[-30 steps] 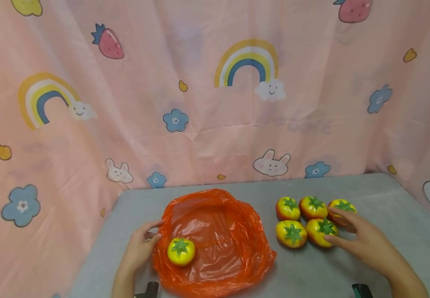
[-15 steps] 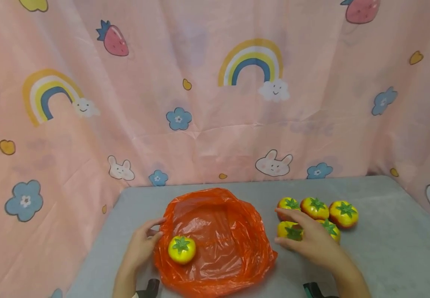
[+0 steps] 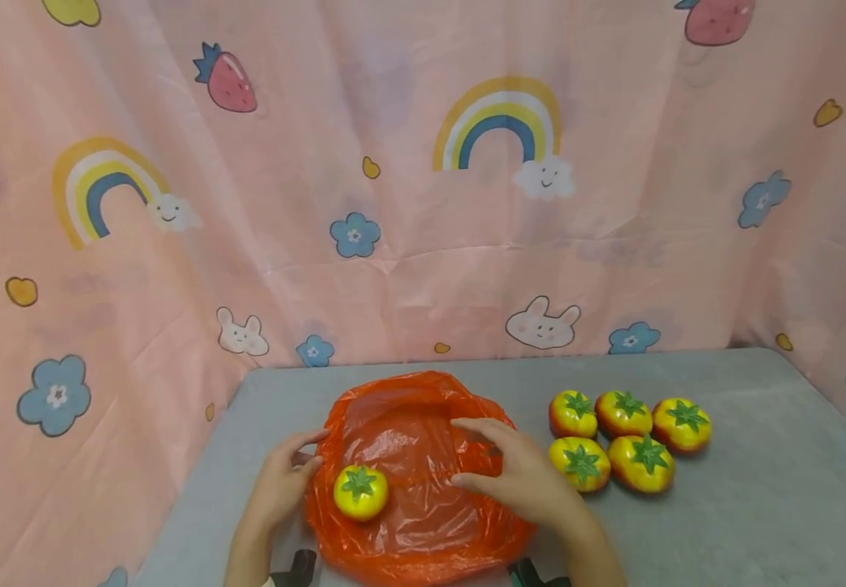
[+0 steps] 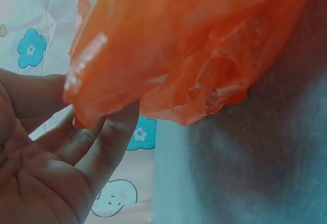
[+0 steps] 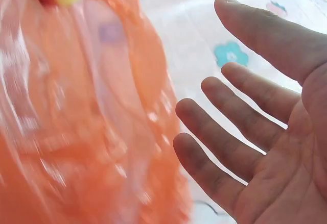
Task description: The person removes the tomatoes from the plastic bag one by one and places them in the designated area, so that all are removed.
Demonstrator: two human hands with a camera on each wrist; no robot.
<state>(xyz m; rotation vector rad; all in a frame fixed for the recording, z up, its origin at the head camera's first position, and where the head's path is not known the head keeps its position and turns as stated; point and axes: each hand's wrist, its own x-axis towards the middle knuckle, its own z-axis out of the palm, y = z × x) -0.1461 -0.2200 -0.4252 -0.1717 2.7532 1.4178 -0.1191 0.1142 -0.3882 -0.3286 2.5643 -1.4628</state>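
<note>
An orange-red plastic bag (image 3: 408, 440) lies spread open on the table, with one yellow persimmon-like fruit (image 3: 360, 505) with a green star-shaped top at its left inside. My left hand (image 3: 279, 481) pinches the bag's left edge between thumb and fingers; the left wrist view shows the film (image 4: 133, 60) running between them. Over the bag's right side is my right hand (image 3: 526, 477), thumb and fingers spread and holding nothing. In the right wrist view its fingers (image 5: 225, 142) are straight, apart from the bag. To the right, several similar yellow-red fruits (image 3: 641, 465) sit in two rows.
The grey table (image 3: 753, 505) extends right of the fruits and back to a pink printed curtain (image 3: 423, 285). Dark straps (image 3: 298, 568) show at both wrists.
My right hand has moved left, from above the group of fruits to above the bag's right side, carrying nothing. My left hand stays at the bag's edge. The head view has shifted slightly.
</note>
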